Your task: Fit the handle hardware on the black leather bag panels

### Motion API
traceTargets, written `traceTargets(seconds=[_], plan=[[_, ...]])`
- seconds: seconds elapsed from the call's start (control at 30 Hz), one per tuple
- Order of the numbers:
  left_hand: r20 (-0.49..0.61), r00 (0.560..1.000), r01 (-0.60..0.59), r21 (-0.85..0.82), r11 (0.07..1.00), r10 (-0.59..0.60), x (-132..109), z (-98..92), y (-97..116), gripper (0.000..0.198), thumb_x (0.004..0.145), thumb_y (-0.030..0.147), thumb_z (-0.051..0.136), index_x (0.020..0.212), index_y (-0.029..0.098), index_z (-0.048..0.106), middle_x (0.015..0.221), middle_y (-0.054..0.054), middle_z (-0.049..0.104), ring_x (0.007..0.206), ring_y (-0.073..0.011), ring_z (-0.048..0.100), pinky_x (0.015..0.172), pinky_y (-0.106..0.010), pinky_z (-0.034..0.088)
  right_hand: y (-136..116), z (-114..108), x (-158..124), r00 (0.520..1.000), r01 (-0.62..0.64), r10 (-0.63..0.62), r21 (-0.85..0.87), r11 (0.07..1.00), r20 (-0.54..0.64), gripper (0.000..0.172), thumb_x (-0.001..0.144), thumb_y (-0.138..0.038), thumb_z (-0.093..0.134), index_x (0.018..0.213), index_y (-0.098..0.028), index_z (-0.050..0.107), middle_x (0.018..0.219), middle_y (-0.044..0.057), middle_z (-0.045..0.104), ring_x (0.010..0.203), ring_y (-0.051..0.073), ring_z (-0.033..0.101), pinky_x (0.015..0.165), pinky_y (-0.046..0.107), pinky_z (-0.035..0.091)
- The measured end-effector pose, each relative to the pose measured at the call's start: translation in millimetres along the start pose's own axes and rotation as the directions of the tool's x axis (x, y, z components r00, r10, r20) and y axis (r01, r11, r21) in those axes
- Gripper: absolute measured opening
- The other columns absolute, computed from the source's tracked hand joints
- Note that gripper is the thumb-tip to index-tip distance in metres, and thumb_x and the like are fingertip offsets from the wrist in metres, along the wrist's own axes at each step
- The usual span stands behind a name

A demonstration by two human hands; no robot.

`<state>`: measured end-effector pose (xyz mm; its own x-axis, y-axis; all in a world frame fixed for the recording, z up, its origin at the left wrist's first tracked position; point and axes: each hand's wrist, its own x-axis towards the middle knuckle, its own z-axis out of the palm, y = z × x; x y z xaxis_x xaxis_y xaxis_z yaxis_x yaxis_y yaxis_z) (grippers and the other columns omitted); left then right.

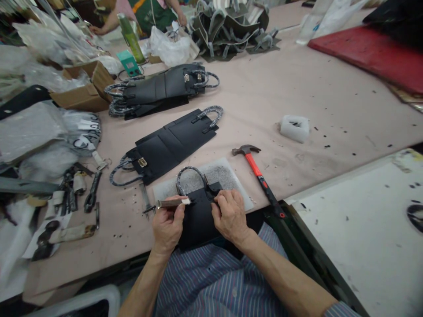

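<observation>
My left hand (168,226) is closed around a short metal rod, a punch by its look (172,203), with a white end pointing right. The rod lies almost level, just over a black bag panel (197,220). On that panel's right side my right hand (230,215) presses with curled fingers, pinching it near the flap. A wrapped looped handle (191,169) rises from the panel's far edge. Beneath lies a worn pale board (218,172). The panel's near part hangs over the table edge against the striped shirt.
A claw hammer (254,166) lies to the right, its handle reaching the table edge. Further off are a flat black bag piece (173,143), stacked bag pieces (161,86) and a white block (294,128). Hand tools (71,189) crowd the left. Another person (150,15) is across the table.
</observation>
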<state>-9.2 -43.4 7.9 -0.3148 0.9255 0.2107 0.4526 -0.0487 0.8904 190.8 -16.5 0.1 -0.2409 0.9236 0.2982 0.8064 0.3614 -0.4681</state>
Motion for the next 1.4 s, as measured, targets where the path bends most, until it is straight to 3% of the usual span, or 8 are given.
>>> traceTargets(seconds=[0.23, 1.0, 1.17, 1.4], plan=[[0.041, 0.994, -0.107, 0.079, 0.991, 0.104, -1.0, -1.4, -0.6, 0.021, 0.095, 0.033, 0.063, 0.107, 0.019, 0.069, 0.105, -0.008, 0.075, 0.1, -0.0209, 0.073, 0.097, -0.036, 0.058, 0.6, 0.9, -0.2, 1.0, -0.006, 0.006, 0.021, 1.0, -0.011, 0.006, 0.093, -0.021, 0.056, 0.09, -0.021, 0.062, 0.1, 0.008, 0.061, 0.096, 0.027, 0.048, 0.093, 0.045, 0.04], [0.037, 0.999, -0.028, 0.032, 0.999, 0.026, -2.8, 0.9, -0.9, 0.022, 0.096, 0.033, 0.063, 0.11, 0.018, 0.066, 0.104, -0.007, 0.076, 0.094, -0.0187, 0.074, 0.08, -0.028, 0.06, 1.4, 1.4, -0.2, 1.0, -0.003, 0.004, 0.028, 1.0, -0.029, 0.007, 0.093, -0.021, 0.055, 0.09, -0.021, 0.061, 0.099, 0.009, 0.061, 0.097, 0.028, 0.048, 0.102, 0.049, 0.039], [0.023, 0.994, -0.107, 0.087, 0.99, 0.106, 0.7, 3.1, -0.7, 0.018, 0.095, 0.028, 0.064, 0.11, 0.019, 0.067, 0.103, -0.005, 0.074, 0.09, -0.017, 0.073, 0.079, -0.027, 0.059, 2.0, 2.1, -0.1, 0.999, 0.017, -0.015, 0.026, 1.0, -0.046, 0.004, 0.092, -0.02, 0.057, 0.089, -0.02, 0.059, 0.098, 0.01, 0.061, 0.096, 0.028, 0.047, 0.1, 0.049, 0.04], [0.136, 0.964, -0.255, 0.215, 0.943, 0.23, 9.0, 3.9, 7.0, 0.013, 0.091, 0.025, 0.067, 0.103, 0.019, 0.07, 0.102, -0.006, 0.075, 0.098, -0.0204, 0.072, 0.092, -0.035, 0.058, 1.1, 0.5, 0.2, 0.999, 0.021, -0.02, 0.02, 1.0, -0.041, 0.002, 0.092, -0.02, 0.058, 0.09, -0.019, 0.059, 0.098, 0.009, 0.061, 0.097, 0.028, 0.048, 0.102, 0.049, 0.04]])
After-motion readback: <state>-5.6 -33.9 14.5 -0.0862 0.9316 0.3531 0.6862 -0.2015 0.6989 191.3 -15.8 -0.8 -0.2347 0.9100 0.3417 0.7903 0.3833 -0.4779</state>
